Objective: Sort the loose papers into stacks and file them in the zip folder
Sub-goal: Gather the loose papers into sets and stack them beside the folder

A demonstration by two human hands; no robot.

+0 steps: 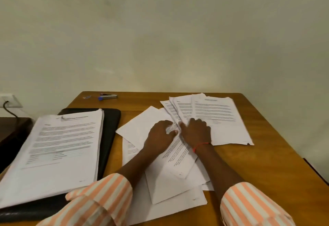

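The loose papers (179,156) lie spread over the middle and right of the table (267,163), still unsorted: the far ones fan out with headings toward the wall and long axes running near-to-far, the near ones skewed and overlapping. The left hand (160,136) pinches a rumpled sheet edge, while the right hand (197,131) curls onto the fan, pinching or only pressing, one cannot tell. A thick stack (58,151) already rests on the black zip folder (110,133) at left, so sorting looks partly done and filing remains

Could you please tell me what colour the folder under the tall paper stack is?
The folder is black, clearest in the head view.
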